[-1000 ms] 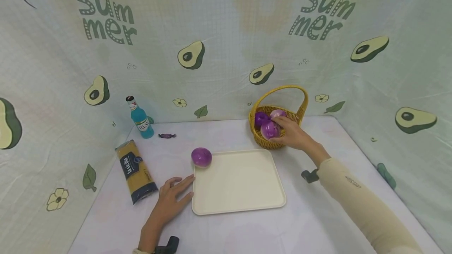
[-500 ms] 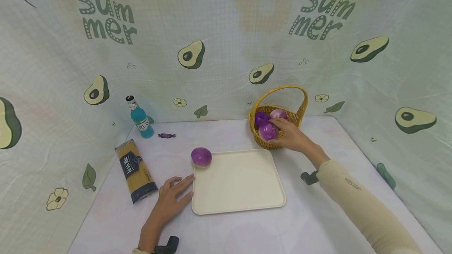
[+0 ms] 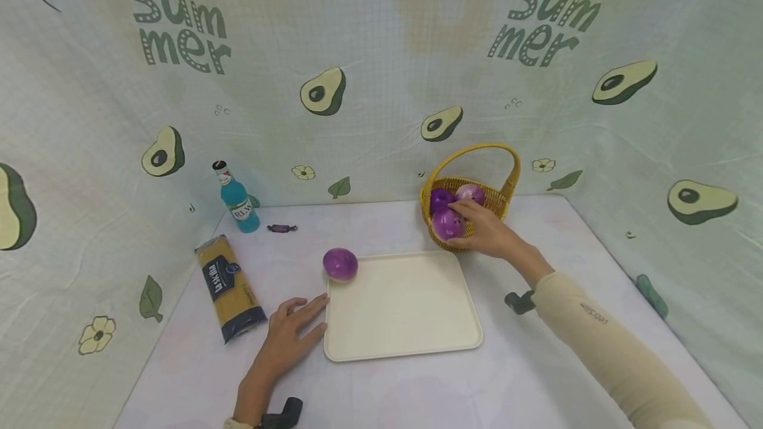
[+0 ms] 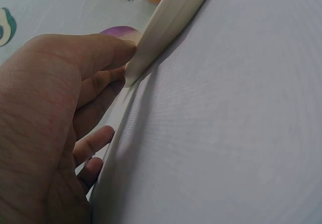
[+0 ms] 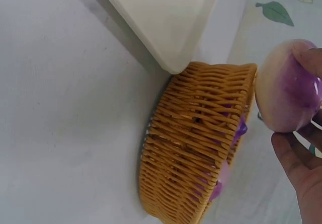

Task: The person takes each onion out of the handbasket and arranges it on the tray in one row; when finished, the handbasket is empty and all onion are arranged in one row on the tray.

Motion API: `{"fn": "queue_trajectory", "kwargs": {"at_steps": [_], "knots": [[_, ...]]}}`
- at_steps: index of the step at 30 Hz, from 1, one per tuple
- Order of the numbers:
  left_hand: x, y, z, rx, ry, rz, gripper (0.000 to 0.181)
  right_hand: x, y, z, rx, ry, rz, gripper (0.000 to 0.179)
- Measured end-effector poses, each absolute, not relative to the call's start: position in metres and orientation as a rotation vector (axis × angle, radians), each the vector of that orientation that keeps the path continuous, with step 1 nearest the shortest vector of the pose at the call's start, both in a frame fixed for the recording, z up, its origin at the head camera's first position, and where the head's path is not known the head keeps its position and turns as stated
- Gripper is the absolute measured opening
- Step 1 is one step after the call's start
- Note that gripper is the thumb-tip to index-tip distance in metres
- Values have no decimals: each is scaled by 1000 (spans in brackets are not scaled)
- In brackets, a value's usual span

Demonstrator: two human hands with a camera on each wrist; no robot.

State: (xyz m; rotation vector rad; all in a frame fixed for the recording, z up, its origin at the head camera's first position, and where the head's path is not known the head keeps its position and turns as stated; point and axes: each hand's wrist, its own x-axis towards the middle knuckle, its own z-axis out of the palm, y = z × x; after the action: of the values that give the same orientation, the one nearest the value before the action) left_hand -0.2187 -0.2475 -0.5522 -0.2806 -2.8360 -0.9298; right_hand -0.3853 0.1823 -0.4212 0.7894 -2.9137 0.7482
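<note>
My right hand [image 3: 485, 230] holds a round purple-and-white vegetable [image 3: 447, 224] between thumb and fingers. Seen from the right wrist, this vegetable [image 5: 287, 90] is outside the rim of the wicker basket [image 5: 196, 128], its pale end toward the basket. Two more purple vegetables show inside the basket [image 3: 499, 197], one dark [image 3: 441, 199] and one paler [image 3: 471, 192]. My left hand [image 3: 290, 336] rests at the left edge of a cream tray [image 3: 405, 310], fingertips against its rim. On the tray's far left corner sits another purple vegetable [image 3: 340, 265].
Left of the tray lies a pasta packet [image 3: 229, 290]. Behind it stands a blue bottle [image 3: 238, 200], with a small wrapped candy [image 3: 282, 228] beside it. The basket's tall handle [image 3: 477, 147] arches above its contents, and a printed cloth backdrop [image 3: 381, 51] rises behind the table.
My right hand has shifted slightly left, carrying the round vegetable toward the basket's left front side. My left hand and the tray look unmoved.
</note>
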Motion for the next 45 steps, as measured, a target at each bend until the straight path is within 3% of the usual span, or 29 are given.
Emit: {"fn": "queue_trajectory", "kwargs": {"at_steps": [45], "knots": [[-219, -249, -553, -292, -2837, -922, 51, -368, 152, -427, 912, -2884, 750, 77]]}}
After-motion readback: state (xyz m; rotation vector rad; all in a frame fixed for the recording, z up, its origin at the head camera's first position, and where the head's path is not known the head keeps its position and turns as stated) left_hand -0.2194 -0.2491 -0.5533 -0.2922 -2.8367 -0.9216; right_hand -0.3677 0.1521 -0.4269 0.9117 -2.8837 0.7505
